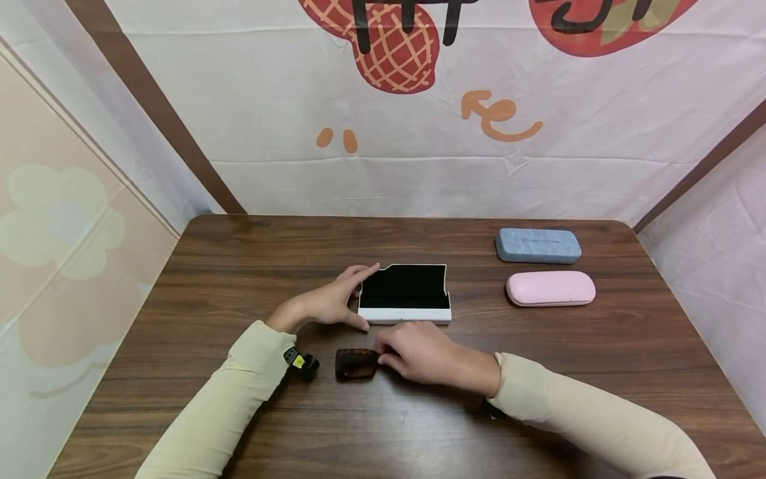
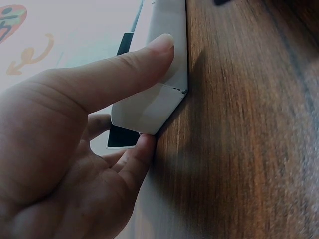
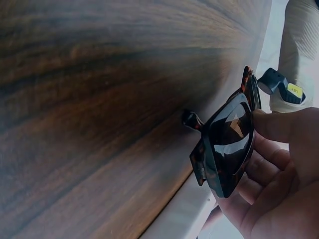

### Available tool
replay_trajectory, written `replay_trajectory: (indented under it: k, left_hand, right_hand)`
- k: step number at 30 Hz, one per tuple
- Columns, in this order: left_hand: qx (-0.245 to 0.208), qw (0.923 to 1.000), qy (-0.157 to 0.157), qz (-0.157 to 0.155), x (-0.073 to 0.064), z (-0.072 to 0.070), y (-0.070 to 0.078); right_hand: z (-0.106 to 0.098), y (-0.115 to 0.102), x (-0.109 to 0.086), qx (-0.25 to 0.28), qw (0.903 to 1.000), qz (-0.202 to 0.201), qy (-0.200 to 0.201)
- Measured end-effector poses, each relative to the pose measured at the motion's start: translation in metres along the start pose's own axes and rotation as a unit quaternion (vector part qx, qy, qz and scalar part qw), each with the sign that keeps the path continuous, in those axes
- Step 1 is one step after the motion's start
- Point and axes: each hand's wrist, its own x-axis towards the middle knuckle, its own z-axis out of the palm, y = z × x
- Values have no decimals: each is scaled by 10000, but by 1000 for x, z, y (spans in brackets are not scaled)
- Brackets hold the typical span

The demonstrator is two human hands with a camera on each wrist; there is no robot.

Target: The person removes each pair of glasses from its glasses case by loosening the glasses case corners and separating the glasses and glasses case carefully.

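Observation:
An opened white glasses case (image 1: 404,316) with black lining sits mid-table, its lid tilted back. My left hand (image 1: 331,301) grips its left end; the left wrist view has the thumb (image 2: 149,62) lying along the white front of the case (image 2: 142,107) and the fingers at its end and behind. In front of the case, my right hand (image 1: 421,354) pinches a pair of tortoiseshell sunglasses (image 1: 355,364) by the right side. The right wrist view shows their dark lens (image 3: 230,132) between thumb and fingers, with the temples folded behind the frame.
Toward the back right of the wooden table (image 1: 251,426) lie a blue glasses case (image 1: 538,246) and a pink glasses case (image 1: 550,289), both closed. A patterned cloth (image 1: 395,179) hangs behind the table, with more cloth at both sides. A small black camera (image 1: 302,362) is worn at the left wrist.

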Motion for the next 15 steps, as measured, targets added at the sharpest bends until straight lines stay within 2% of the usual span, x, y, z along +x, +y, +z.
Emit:
replay_trajectory:
  k: [15]
  left_hand:
    - [12, 9999, -26, -96, 1, -1, 0]
  right_hand:
    - [7, 2, 5, -23, 9999, 94, -28]
